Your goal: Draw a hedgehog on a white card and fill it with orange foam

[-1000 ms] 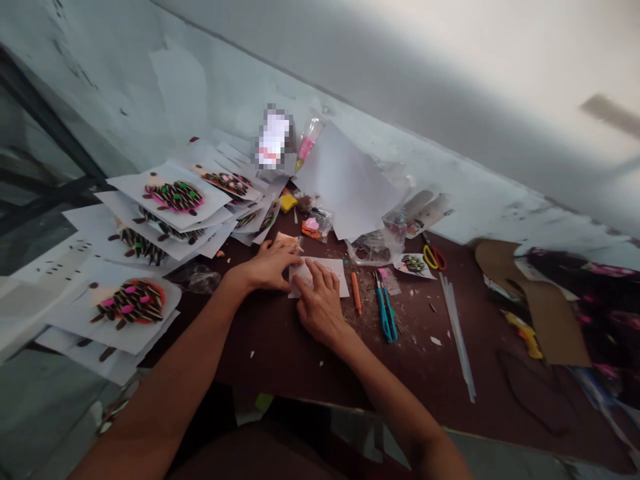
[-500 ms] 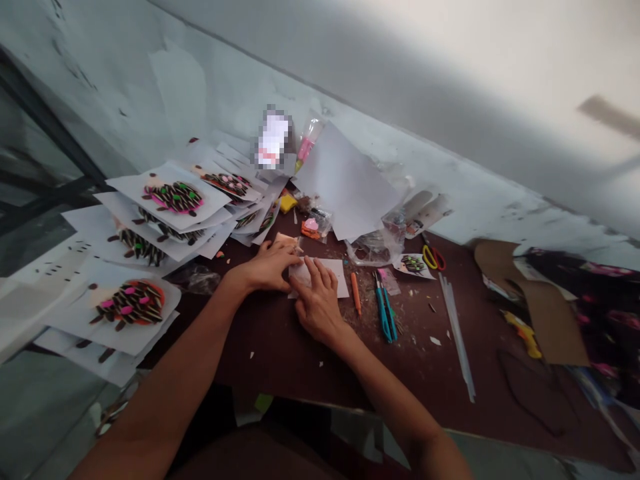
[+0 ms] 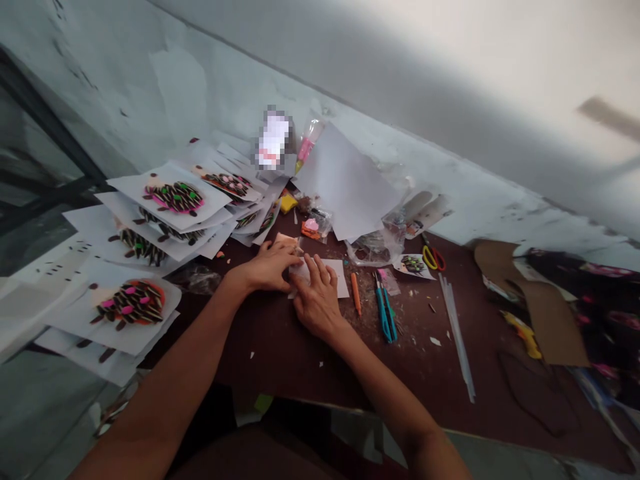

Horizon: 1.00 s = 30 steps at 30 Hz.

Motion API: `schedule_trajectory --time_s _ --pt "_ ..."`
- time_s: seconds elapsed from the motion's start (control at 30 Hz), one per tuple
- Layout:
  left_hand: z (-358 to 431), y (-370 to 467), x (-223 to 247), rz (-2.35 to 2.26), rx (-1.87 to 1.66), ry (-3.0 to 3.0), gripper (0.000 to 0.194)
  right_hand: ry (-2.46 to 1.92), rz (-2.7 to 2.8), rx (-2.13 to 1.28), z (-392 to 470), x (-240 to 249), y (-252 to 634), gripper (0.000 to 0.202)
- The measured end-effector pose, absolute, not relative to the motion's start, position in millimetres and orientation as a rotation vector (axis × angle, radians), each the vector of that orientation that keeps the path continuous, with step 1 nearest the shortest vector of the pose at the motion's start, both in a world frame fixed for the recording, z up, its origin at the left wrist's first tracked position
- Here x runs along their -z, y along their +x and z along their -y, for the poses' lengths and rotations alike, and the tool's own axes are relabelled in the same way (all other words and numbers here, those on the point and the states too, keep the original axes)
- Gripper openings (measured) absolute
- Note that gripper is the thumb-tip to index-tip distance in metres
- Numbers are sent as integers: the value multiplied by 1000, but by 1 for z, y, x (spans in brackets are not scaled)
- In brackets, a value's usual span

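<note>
Both hands meet over a small white rectangular sheet of paper (image 3: 341,279), which lies midway between the near and far edges of the dark reddish-brown tabletop (image 3: 280,347). Right hand (image 3: 319,300) rests on it from above, fingers slightly spread, leaving the sheet's right end bare. Left hand (image 3: 273,268) curls over the sheet's left edge; whether its fingers pinch anything cannot be told. Just beyond that hand, toward the surface's far edge, sits a peach-coloured lump (image 3: 287,241). Beside the sheet's right edge lies a slim orange stick (image 3: 356,293).
</note>
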State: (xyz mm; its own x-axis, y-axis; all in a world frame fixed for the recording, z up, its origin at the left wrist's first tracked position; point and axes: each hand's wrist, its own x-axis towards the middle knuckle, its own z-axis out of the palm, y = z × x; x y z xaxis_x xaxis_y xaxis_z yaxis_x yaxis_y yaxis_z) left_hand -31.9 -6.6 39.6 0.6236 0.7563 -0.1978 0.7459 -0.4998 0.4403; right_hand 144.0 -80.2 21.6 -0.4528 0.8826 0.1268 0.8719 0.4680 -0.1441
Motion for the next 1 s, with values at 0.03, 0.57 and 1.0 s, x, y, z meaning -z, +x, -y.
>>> schedule_trajectory --time_s 0.03,0.57,1.0 --pt "7 -32 -40 -1180 -27 2356 64 -1534 2525 -94 80 -22 143 47" --pt "7 -32 -39 -1192 -59 2338 62 -1554 2488 -120 81 -25 154 47" --pt "7 -35 -45 -1194 -14 2331 62 -1521 2515 -112 85 -27 157 48"
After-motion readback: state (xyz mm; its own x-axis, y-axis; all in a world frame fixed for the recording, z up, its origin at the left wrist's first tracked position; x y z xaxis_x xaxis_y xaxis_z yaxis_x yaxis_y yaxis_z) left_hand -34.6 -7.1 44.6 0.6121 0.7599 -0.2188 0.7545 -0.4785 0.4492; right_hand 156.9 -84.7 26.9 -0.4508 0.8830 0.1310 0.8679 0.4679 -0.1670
